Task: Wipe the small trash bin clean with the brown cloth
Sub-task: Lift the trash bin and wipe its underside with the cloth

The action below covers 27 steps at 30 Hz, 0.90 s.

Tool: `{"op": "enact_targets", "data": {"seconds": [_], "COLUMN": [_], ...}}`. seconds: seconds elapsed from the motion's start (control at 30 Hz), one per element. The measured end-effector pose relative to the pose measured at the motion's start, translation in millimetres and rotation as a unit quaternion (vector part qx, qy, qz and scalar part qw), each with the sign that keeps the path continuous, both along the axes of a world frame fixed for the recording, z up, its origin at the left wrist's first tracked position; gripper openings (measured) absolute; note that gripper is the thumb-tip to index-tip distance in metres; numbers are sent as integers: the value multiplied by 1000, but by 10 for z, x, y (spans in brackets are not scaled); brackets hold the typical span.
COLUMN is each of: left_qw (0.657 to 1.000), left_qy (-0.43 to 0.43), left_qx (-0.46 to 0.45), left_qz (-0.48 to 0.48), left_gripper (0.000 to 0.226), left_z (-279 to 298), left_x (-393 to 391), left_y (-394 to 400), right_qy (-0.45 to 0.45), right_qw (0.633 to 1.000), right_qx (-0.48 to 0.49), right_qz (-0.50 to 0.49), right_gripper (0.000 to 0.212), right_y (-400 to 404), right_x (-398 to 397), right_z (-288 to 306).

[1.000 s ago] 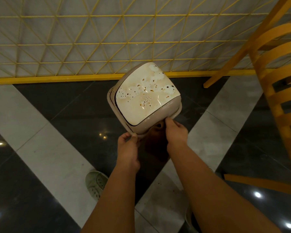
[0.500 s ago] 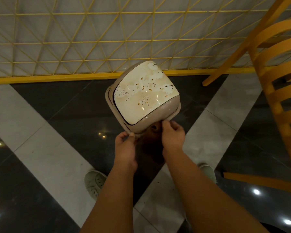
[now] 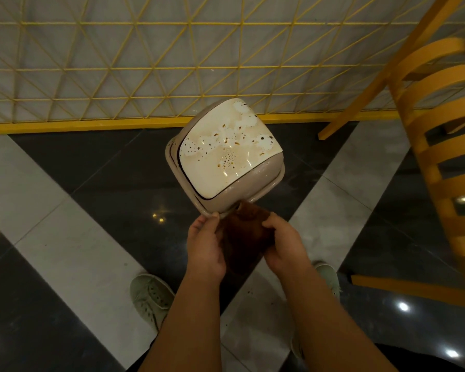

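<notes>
I hold a small beige trash bin [image 3: 255, 183] in the air at the centre of the head view, its cream swing lid [image 3: 226, 154] facing me and spotted with brown and white stains. My left hand [image 3: 206, 247] pinches the bin's near rim at its lower corner. The brown cloth [image 3: 243, 237] hangs just below the bin between my two hands. My right hand [image 3: 283, 244] grips the cloth's right side, a little below the bin's rim. The bin's body is hidden behind the lid.
Below lies a glossy floor of dark [image 3: 110, 170] and pale grey tiles. A yellow lattice fence [image 3: 134, 63] runs along the back. A yellow slatted chair [image 3: 440, 146] stands close on the right. My two pale shoes [image 3: 151, 296] rest on the floor beneath my arms.
My right hand has left the bin's rim and dropped lower, now gripping the brown cloth, which shows more fully between my hands. The bin has tilted slightly.
</notes>
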<state>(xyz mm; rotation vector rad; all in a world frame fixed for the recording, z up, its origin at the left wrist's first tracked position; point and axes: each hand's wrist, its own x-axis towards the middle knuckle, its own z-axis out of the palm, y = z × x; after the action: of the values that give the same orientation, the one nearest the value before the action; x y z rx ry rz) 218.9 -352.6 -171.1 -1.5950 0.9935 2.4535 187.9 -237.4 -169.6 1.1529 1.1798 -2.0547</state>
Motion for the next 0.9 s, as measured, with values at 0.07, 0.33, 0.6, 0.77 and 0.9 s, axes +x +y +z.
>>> {"op": "enact_targets", "data": {"seconds": [0.07, 0.33, 0.6, 0.77, 0.9], "left_qw": [1000, 999, 993, 993, 990], "left_qy": [7, 16, -7, 22, 8], "left_qx": [8, -31, -82, -104, -123], "left_qz": [-5, -8, -81, -58, -63], "left_gripper": [42, 39, 27, 28, 18], "left_z": [16, 51, 6, -35, -45], "left_x": [-22, -74, -18, -70, -66], "left_y": [49, 87, 8, 12, 17], "right_qy": [26, 276, 404, 463, 441], "right_qw": [997, 923, 761, 743, 781], "right_qx": [68, 269, 389, 424, 425], "right_qz": [-5, 13, 328, 231, 122], "right_gripper": [28, 30, 27, 31, 33], "right_y": [114, -202, -462, -294, -202], "right_x": [-122, -295, 160, -45, -205], "right_z": [137, 484, 43, 96, 158]}}
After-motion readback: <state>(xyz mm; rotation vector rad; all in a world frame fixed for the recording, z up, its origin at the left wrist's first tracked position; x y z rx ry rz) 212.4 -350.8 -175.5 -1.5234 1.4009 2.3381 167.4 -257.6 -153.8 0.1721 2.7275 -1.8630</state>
